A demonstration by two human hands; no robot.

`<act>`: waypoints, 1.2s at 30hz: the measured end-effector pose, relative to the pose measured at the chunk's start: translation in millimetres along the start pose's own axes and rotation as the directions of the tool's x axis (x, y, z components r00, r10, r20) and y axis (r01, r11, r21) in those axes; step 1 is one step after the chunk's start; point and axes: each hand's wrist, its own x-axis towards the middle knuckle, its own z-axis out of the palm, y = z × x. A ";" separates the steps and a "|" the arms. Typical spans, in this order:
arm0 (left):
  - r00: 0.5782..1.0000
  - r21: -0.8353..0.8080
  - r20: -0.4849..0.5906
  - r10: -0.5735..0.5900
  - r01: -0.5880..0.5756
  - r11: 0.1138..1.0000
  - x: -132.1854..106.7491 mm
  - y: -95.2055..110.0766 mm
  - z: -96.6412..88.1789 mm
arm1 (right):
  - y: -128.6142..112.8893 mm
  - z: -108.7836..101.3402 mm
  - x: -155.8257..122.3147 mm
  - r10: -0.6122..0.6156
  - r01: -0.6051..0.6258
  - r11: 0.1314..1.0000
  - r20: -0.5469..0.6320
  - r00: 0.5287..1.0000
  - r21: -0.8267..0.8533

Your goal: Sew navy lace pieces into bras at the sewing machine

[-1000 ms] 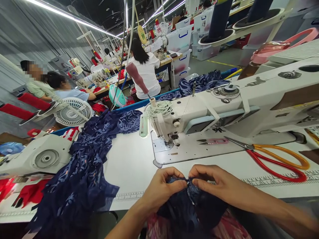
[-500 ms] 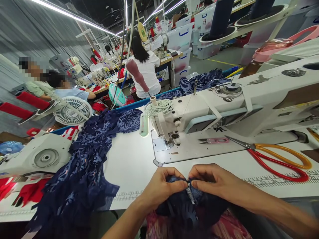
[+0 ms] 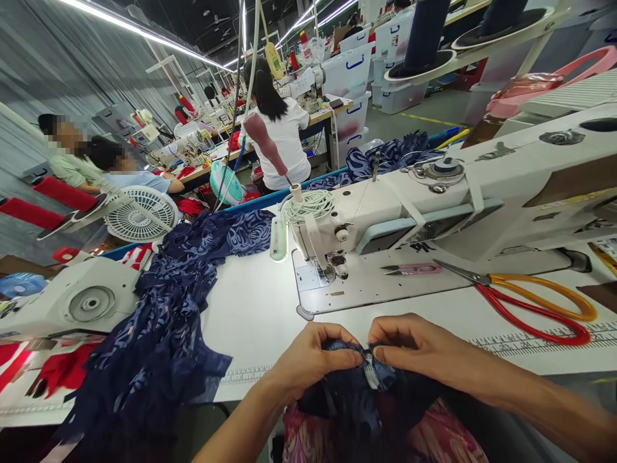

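Close to my body, below the table's front edge, I hold a dark navy patterned fabric piece [image 3: 357, 402] with both hands. My left hand [image 3: 315, 357] pinches its top edge between thumb and fingers. A short gap away, my right hand [image 3: 409, 347] pinches the same edge. Between the two pinches a small white label [image 3: 370, 373] shows on the cloth. The lower part of the fabric hangs over my lap and is in shadow. Just beyond my hands stands a white sewing machine [image 3: 385, 199], its needle area ahead of my left hand.
Scissors with red and orange handles [image 3: 535, 308] and pink thread snips [image 3: 412, 269] lie on the machine bed at right. A navy fabric heap [image 3: 178, 302] covers the table's left side. Another machine [image 3: 87, 299] stands far left. Co-workers sit beyond, including a person in white [image 3: 284, 141].
My hands have parted slightly along the fabric edge, the right one shifting a little up and right. The label shows a bit more between them.
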 end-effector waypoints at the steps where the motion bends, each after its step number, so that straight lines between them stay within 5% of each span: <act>1: 1.000 0.002 0.001 0.000 0.000 1.000 0.2 0.1 0.0 | -0.4 0.4 -0.2 0.000 0.000 1.000 -0.007 1.000 -0.005; 11: 1.000 0.020 -0.016 -0.018 0.018 1.000 0.2 0.8 3.4 | -0.6 1.3 -0.8 -0.057 0.055 0.997 -0.046 0.997 -0.056; 18: 0.990 0.071 -0.102 0.097 -0.090 0.993 1.4 -3.4 6.2 | 5.3 6.0 -0.6 -0.165 0.118 0.960 -0.175 0.971 -0.256; 36: 0.987 -0.058 -0.161 0.031 -0.041 0.997 2.7 -14.5 9.2 | 5.7 10.2 1.4 -0.170 0.095 0.937 -0.200 0.965 -0.335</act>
